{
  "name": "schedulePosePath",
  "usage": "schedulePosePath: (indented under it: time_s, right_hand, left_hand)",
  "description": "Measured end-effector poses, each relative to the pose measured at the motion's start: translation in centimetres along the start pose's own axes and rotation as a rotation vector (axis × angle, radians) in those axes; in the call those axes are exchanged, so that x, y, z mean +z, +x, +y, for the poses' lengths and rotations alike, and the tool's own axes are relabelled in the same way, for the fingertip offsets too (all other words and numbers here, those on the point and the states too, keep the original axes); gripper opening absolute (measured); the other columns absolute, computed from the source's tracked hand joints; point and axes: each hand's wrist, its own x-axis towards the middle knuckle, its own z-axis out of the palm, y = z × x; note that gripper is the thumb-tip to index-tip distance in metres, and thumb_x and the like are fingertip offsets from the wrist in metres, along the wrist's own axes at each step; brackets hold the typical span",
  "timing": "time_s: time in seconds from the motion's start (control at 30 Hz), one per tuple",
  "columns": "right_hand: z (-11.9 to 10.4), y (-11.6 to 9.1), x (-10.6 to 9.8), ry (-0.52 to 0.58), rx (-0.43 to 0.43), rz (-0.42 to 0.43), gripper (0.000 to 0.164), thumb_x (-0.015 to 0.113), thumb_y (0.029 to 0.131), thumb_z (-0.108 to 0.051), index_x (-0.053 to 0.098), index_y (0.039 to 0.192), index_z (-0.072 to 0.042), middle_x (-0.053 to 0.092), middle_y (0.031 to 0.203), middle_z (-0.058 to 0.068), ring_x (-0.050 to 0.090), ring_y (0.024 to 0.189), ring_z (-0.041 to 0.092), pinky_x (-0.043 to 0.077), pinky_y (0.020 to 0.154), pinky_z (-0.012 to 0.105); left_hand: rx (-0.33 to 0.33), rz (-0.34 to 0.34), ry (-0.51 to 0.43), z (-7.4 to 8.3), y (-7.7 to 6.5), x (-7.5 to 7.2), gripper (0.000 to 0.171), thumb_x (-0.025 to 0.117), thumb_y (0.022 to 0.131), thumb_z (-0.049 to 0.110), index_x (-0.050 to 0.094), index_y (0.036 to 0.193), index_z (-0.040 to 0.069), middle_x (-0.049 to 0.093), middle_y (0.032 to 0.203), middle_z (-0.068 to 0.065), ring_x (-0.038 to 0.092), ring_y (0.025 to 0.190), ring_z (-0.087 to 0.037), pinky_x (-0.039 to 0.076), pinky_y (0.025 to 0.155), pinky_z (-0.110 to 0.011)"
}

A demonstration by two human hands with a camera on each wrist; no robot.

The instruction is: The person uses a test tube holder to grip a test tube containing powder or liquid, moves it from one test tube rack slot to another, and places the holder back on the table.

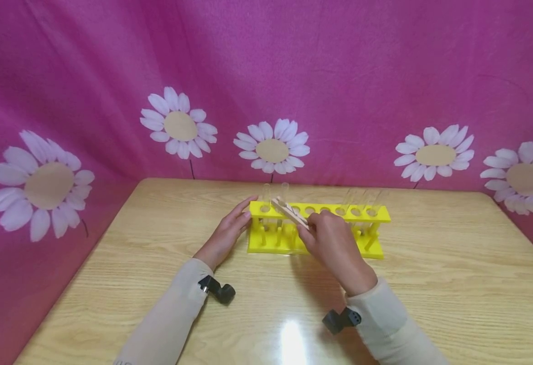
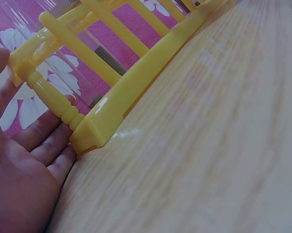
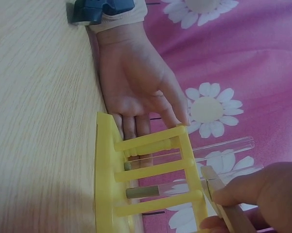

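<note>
My right hand (image 1: 335, 246) pinches a wooden clamp (image 1: 290, 213), slanted presumably to meet the second test tube (image 1: 285, 189) from the left; whether it bites the glass, I can't tell. My left hand (image 1: 225, 230) lies open against the end of the yellow rack (image 1: 271, 249), likely steadying it on the table (image 1: 157, 218). Flowered cloth (image 1: 348, 76) hangs behind.
</note>
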Motion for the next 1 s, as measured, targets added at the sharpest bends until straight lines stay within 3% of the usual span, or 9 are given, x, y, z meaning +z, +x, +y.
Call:
schedulePosePath:
  time_s: [0.27,0.5,1.0]
  right_hand:
    - [-0.08,-0.02,0.01,0.002,0.024,-0.011,0.019,0.070,0.087,-0.021,0.070,0.083,-0.002,0.050,0.068,0.006,0.045,0.056,0.020,0.039,0.045,0.026]
    - [0.00,-0.12,0.12,-0.008,0.002,0.021,0.020,0.069,0.087,-0.021,0.070,0.077,-0.003,0.049,0.066,0.005,0.043,0.054,0.019,0.037,0.044,0.026]
    - [-0.01,-0.35,0.24,-0.030,-0.031,0.066,0.019,0.072,0.086,-0.020,0.075,0.078,-0.003,0.053,0.069,0.005,0.045,0.055,0.019,0.038,0.046,0.026]
  left_hand:
    - [-0.009,0.012,-0.007,-0.01,0.04,0.06,0.046,0.042,0.103,0.035,0.037,0.149,0.027,0.032,0.154,0.006,0.032,0.139,-0.014,0.028,0.115,-0.040]
    - [-0.014,0.007,-0.013,0.38,-0.03,0.20,0.048,0.041,0.104,0.032,0.035,0.150,0.022,0.030,0.155,0.004,0.030,0.140,-0.016,0.027,0.116,-0.040]
    - [-0.013,0.016,0.007,0.23,-0.13,0.19,0.043,0.042,0.104,0.034,0.040,0.147,0.032,0.032,0.154,0.007,0.030,0.140,-0.013,0.027,0.116,-0.039]
